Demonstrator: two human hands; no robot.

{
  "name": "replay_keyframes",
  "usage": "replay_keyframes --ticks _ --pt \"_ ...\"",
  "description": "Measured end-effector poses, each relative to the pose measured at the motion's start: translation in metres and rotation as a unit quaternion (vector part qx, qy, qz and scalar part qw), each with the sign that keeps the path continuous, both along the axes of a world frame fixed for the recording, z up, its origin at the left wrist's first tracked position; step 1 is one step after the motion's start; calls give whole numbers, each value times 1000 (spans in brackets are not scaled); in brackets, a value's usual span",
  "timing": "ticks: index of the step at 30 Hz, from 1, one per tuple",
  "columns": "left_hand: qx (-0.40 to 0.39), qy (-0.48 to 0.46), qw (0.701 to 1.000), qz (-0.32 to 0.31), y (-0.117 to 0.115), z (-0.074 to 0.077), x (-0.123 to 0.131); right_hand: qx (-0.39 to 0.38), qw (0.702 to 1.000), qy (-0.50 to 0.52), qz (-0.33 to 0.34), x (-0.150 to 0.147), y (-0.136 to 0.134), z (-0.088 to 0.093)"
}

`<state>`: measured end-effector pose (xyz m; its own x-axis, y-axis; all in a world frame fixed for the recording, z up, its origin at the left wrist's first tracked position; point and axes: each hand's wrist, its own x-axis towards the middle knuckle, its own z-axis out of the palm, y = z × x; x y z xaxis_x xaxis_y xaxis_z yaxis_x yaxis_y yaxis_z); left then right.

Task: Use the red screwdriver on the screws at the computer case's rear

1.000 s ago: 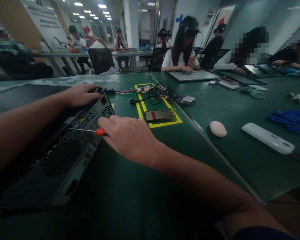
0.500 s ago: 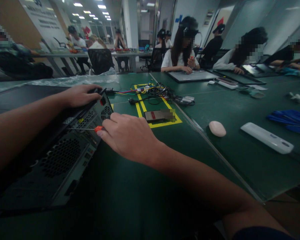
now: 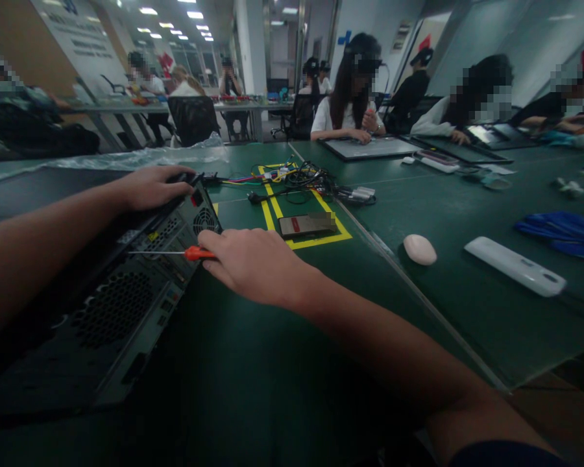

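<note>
A black computer case (image 3: 114,308) lies tilted at my left, its metal back panel with vent grilles and ports facing me. My left hand (image 3: 158,187) grips the top far corner of the case, the thumb along the edge and fingertips bent over it. In my right hand (image 3: 253,263) is a screwdriver (image 3: 197,253) with an orange handle, pinched between thumb and fingers. Its thin shaft points left across the back panel toward the case's upper edge. Whether the tip sits in a screw cannot be made out.
Beyond the case lie a tangle of cables (image 3: 311,178) and a phone (image 3: 304,225) within yellow tape on the green table (image 3: 292,363). To the right are a pale rounded object (image 3: 420,250), a long white device (image 3: 516,266) and blue cloth-like material (image 3: 562,233). People sit opposite.
My right-hand fingers have shifted on the screwdriver, and more of the orange handle shows now. My left hand stays on the case. The whole view has moved slightly.
</note>
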<state>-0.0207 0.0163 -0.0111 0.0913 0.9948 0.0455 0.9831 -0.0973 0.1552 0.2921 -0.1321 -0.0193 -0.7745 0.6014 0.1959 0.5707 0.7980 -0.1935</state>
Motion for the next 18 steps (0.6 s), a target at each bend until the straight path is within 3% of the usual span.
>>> replay_keyframes --ticks 5,13,18 --pt "-9 -10 1000 5 -2 1 3 -4 999 24 29 1 -5 4" --pt "-5 -21 1000 -5 0 -1 -1 -61 998 -9 3 -1 -1 6" --pt "-8 -26 1000 -4 -1 -1 2 -54 998 -5 4 -1 -2 6"
